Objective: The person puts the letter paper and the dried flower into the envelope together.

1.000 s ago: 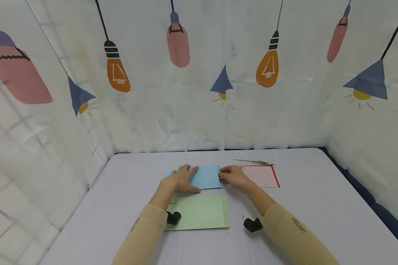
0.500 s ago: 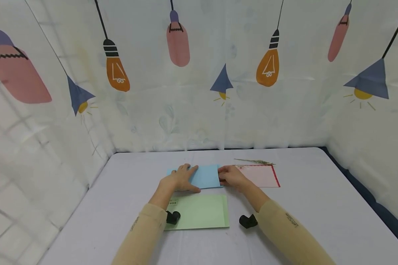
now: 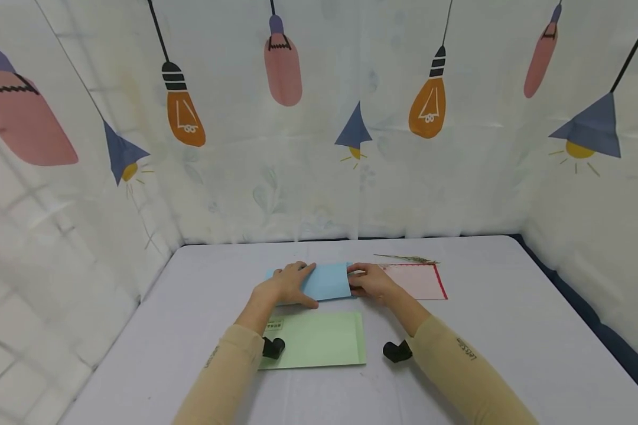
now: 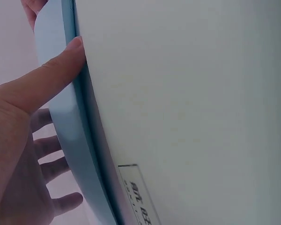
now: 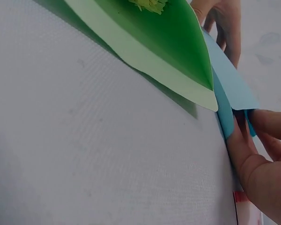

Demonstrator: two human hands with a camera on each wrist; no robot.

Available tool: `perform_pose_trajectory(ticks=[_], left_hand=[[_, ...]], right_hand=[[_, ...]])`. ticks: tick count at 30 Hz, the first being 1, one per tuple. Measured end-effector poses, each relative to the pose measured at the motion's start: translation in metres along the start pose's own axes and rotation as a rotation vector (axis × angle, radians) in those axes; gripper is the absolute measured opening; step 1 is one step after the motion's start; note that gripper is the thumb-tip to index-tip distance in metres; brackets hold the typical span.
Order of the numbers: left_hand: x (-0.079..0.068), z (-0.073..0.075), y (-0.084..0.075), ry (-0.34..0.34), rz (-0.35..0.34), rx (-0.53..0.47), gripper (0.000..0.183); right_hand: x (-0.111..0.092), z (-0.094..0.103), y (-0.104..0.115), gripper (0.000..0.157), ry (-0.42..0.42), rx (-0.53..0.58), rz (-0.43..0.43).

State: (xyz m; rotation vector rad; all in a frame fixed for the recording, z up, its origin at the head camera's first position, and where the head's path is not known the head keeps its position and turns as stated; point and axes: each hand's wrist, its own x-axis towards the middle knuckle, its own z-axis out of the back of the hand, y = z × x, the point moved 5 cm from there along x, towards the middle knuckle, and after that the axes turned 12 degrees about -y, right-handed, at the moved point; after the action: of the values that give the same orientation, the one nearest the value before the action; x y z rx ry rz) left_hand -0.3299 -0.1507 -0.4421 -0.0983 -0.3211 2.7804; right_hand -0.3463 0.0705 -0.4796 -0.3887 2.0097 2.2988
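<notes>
A light blue envelope (image 3: 326, 282) lies across the far middle of the table, bowed upward. My left hand (image 3: 286, 286) spans its left part; the thumb (image 4: 61, 70) presses the near long edge and the other fingers reach to the far edge. At its right end, my right hand (image 3: 371, 280) holds the envelope's mouth, with thumb (image 5: 246, 145) and fingers around the parted blue layers. Nearer to me is a pale green envelope (image 3: 324, 342) with a printed mark at its left. Its right end gapes, and something yellow-green and frilly (image 5: 150, 4) shows inside.
A pink card (image 3: 414, 283) edged in red lies just right of the blue envelope, partly behind my right hand. A thin dried sprig (image 3: 412, 259) lies beyond it. A printed cloth wall (image 3: 319, 195) closes off the table's far side.
My right hand has shifted slightly left, its fingers further in at the blue envelope's end, which now bows up more. My left hand keeps its place on the envelope.
</notes>
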Motion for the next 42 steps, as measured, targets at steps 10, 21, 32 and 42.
perform_pose_trajectory(ticks=[10, 21, 32, 42], left_hand=[[0.0, 0.006, -0.001, -0.009, -0.026, -0.003, 0.104], [0.004, 0.0, 0.001, -0.012, -0.018, -0.006, 0.102], [0.004, 0.002, -0.001, -0.024, -0.003, -0.016, 0.103], [0.002, 0.002, -0.002, -0.027, -0.003, -0.023, 0.103]], right_hand=[[0.004, 0.0, -0.002, 0.034, 0.013, 0.065, -0.039], [-0.001, 0.001, 0.0, 0.029, -0.01, 0.044, 0.015], [-0.017, 0.03, 0.019, 0.02, -0.074, -0.308, 0.258], [-0.027, 0.065, 0.013, 0.015, -0.15, -0.524, 0.308]])
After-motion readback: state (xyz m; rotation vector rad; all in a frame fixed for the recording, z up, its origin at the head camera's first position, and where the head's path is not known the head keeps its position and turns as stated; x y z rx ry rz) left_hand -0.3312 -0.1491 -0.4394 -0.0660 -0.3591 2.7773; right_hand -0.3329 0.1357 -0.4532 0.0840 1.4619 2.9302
